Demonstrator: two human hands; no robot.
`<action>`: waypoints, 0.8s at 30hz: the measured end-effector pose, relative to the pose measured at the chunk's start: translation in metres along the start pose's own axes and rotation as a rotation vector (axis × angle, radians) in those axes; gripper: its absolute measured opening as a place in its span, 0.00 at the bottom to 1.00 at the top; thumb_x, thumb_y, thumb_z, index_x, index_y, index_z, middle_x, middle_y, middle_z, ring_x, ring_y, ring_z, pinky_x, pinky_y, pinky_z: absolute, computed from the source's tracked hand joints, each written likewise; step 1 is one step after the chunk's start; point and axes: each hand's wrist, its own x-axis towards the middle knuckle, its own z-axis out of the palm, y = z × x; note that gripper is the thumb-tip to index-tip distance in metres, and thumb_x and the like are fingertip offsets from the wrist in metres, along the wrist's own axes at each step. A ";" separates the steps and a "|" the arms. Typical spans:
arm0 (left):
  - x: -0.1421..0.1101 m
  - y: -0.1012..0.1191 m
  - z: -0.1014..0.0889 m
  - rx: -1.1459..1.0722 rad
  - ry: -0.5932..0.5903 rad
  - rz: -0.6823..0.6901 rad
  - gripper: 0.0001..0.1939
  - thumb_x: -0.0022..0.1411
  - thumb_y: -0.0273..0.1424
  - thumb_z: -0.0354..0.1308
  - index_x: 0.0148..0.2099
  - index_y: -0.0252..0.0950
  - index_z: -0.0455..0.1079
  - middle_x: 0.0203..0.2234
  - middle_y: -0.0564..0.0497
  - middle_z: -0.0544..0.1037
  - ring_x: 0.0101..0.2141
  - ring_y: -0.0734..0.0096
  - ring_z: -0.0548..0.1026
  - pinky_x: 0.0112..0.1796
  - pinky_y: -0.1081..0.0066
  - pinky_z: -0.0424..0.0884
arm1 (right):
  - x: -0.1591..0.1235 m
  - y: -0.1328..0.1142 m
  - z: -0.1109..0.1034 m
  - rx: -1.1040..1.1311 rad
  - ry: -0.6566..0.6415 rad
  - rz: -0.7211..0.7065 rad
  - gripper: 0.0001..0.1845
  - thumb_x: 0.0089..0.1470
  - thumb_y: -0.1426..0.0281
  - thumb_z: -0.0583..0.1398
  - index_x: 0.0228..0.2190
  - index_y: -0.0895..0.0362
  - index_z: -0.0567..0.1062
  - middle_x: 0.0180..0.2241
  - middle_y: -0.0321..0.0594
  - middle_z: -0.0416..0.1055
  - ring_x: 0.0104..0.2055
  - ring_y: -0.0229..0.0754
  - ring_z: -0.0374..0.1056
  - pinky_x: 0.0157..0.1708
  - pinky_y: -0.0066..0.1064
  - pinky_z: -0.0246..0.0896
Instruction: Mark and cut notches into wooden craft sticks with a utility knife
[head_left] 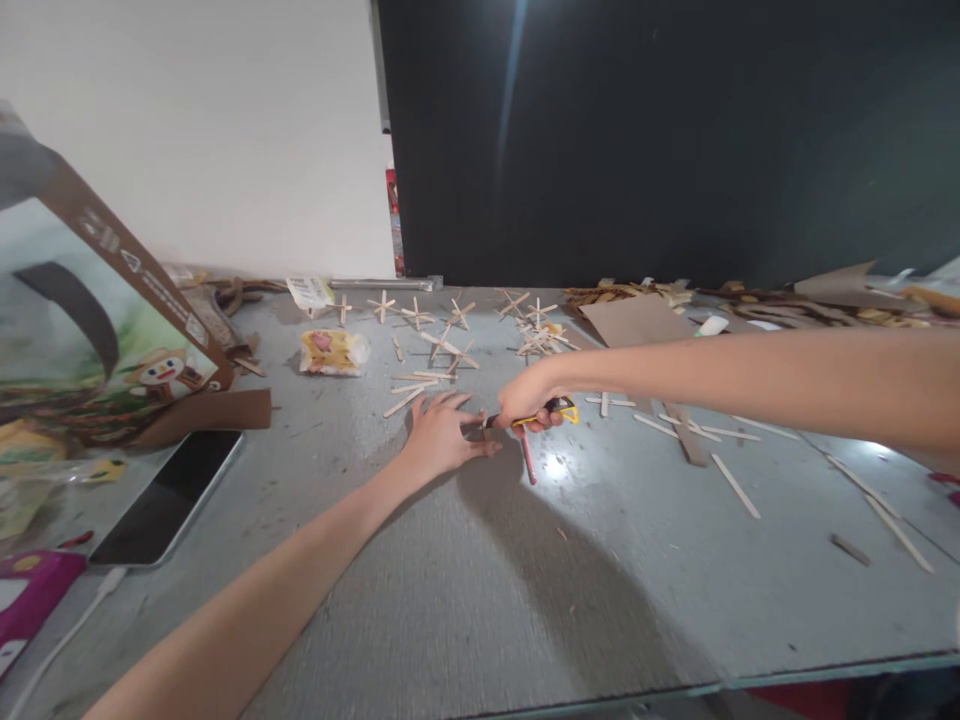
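My left hand point(442, 432) lies flat on the grey table point(465, 590) with its fingers spread, pressing down near something small that I cannot make out. My right hand point(529, 395) is closed around a yellow-and-black utility knife point(551, 413), its tip pointing left toward my left fingertips. A red pencil point(527, 459) lies on the table just below the knife. Loose wooden craft sticks point(416, 385) lie just beyond my left hand.
Several star-shaped stick assemblies point(450, 330) sit farther back. A yellow snack packet point(332, 352), a printed cardboard box point(97, 330) and a dark phone point(169, 495) are at the left. More sticks point(735, 485) and cardboard scraps point(637, 320) lie right. A black panel point(667, 140) stands behind.
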 end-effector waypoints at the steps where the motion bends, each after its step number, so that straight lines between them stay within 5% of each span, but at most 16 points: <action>1: 0.000 0.000 0.000 0.003 0.000 0.000 0.27 0.55 0.57 0.68 0.52 0.51 0.82 0.66 0.46 0.71 0.68 0.44 0.62 0.67 0.36 0.45 | -0.001 0.000 0.001 -0.017 0.011 -0.006 0.17 0.69 0.65 0.48 0.33 0.59 0.70 0.20 0.30 0.59 0.16 0.32 0.51 0.20 0.26 0.55; 6: 0.000 0.001 -0.003 0.009 -0.042 -0.004 0.28 0.56 0.59 0.66 0.52 0.50 0.82 0.67 0.45 0.69 0.69 0.43 0.60 0.67 0.34 0.44 | -0.008 -0.001 0.005 -0.219 0.154 -0.030 0.22 0.69 0.63 0.49 0.31 0.63 0.75 0.20 0.40 0.67 0.20 0.40 0.63 0.24 0.33 0.60; 11: 0.001 0.000 -0.002 -0.037 -0.047 -0.019 0.29 0.54 0.60 0.67 0.52 0.51 0.82 0.68 0.46 0.68 0.69 0.41 0.59 0.67 0.34 0.43 | -0.008 -0.001 0.012 -0.456 0.373 -0.127 0.10 0.62 0.76 0.57 0.37 0.61 0.80 0.32 0.48 0.75 0.38 0.49 0.72 0.39 0.38 0.63; 14: 0.002 0.000 -0.002 -0.033 -0.045 -0.020 0.28 0.54 0.59 0.68 0.51 0.52 0.82 0.68 0.47 0.68 0.69 0.40 0.59 0.67 0.34 0.43 | -0.006 -0.003 0.014 -0.518 0.409 -0.140 0.11 0.59 0.80 0.58 0.39 0.60 0.80 0.36 0.49 0.77 0.43 0.50 0.73 0.42 0.38 0.62; 24: 0.002 -0.001 0.001 -0.012 -0.015 -0.018 0.27 0.55 0.59 0.67 0.50 0.51 0.83 0.66 0.47 0.70 0.68 0.41 0.61 0.67 0.36 0.45 | -0.007 -0.011 0.010 -0.136 0.138 0.000 0.17 0.65 0.72 0.50 0.35 0.67 0.77 0.19 0.42 0.68 0.17 0.40 0.61 0.20 0.33 0.59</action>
